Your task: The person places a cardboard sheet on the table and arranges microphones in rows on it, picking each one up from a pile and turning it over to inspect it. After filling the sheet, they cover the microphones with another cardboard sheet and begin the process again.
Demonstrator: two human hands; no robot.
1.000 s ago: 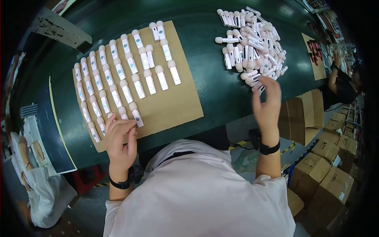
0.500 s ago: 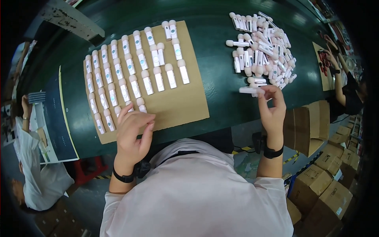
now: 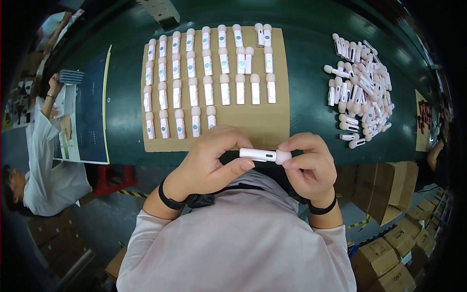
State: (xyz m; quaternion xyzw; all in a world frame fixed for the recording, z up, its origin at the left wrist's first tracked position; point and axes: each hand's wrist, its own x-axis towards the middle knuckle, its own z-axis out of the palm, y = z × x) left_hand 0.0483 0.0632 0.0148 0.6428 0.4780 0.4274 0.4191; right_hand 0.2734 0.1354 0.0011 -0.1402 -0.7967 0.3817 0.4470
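A small white wand massager (image 3: 258,155) with a round beige head is held level above the table's near edge. My right hand (image 3: 311,165) pinches its head between thumb and fingertips. My left hand (image 3: 214,158) has thumb and forefinger closed about the other end of its handle. A dark slot shows on the side facing up. Beyond my hands, several like massagers (image 3: 208,90) lie in rows on a brown cardboard sheet (image 3: 253,121), heads pointing away from me. Many of those show a round blue mark. To the right lies a loose heap of massagers (image 3: 365,87).
The green table (image 3: 311,63) carries the sheet and the heap. A metal post (image 3: 160,12) stands at the far side. Open cardboard boxes (image 3: 384,190) are below right. A co-worker in white (image 3: 58,136) sits left, and another person's arm (image 3: 435,153) shows at far right.
My right hand has brought a massager from beside the heap to in front of me. My left hand has left the sheet and closed on its handle end. The view has shifted left.
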